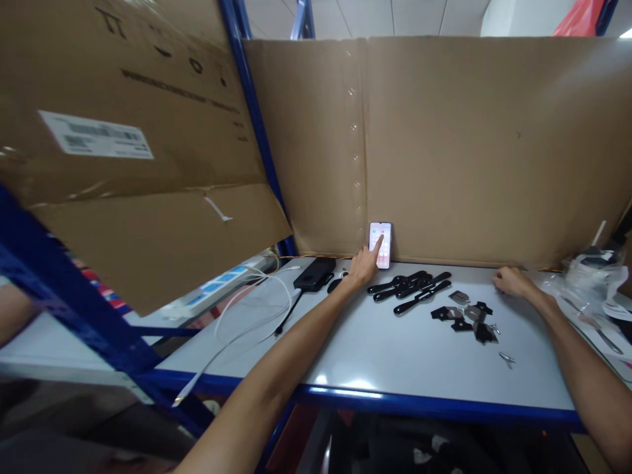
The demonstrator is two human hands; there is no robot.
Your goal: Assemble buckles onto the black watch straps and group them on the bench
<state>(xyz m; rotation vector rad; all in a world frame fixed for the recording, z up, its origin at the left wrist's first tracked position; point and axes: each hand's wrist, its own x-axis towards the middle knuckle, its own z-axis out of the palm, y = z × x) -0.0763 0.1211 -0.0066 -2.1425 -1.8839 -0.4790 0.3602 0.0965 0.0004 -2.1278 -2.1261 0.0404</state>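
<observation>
A lit smartphone (386, 258) leans upright against the cardboard at the back of the table. My left hand (363, 266) reaches to it with the index finger stretched out on its screen, holding nothing. Right of this hand lies a pile of glossy black handle-like strips (412, 288). Flat black and grey plates (474, 315) are heaped further right, with small metal pieces among them. One Y-shaped metal piece (507, 359) lies apart, nearer the front edge. My right hand (512, 282) rests on the table near the back, its fingers curled in with nothing visible in them.
A black power bank-like box (316, 273) and a white cable (232, 345) lie on the left; the cable overhangs the front edge. Cardboard walls (469, 151) and a blue post (257, 112) bound the table (365, 349). Plastic bags (590, 286) crowd the right end. Another person's arm (14, 313) shows at far left.
</observation>
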